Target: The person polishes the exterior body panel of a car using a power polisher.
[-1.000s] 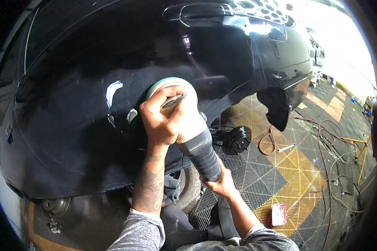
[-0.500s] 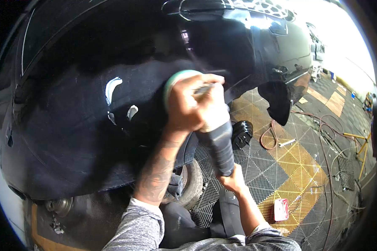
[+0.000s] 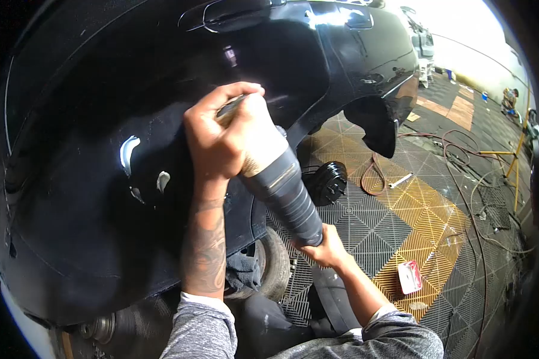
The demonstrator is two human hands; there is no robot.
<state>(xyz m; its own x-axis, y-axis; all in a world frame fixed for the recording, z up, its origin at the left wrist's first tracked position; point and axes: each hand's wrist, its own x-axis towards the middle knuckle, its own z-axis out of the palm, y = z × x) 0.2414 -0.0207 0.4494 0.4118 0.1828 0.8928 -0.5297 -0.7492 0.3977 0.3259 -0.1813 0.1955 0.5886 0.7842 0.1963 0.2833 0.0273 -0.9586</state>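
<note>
My left hand (image 3: 218, 134) is wrapped over the head of a polisher (image 3: 287, 185), which has a pale head and a dark, ribbed body. Farther back, my right hand (image 3: 323, 246) grips the rear end of that body. The polisher lies against or very close to a glossy black car panel (image 3: 96, 221); its pad is hidden behind my left hand. Left of this hand, white smears of what looks like polishing compound (image 3: 127, 154) sit on the panel. The paint around them looks duller than the shiny part above.
Below the panel lies a wheel (image 3: 275, 263) with a dark cloth (image 3: 244, 272) on it. A black coiled item (image 3: 326, 182), a wrench (image 3: 401, 180), a red-and-white container (image 3: 409, 277) and hoses (image 3: 461, 164) are on the tiled floor. A yellow stand (image 3: 512, 155) is at right.
The view has shifted, so the car panel appears farther left. The polisher and my left hand have moved left and slightly up in the view; the pad's greenish edge is no longer visible.
</note>
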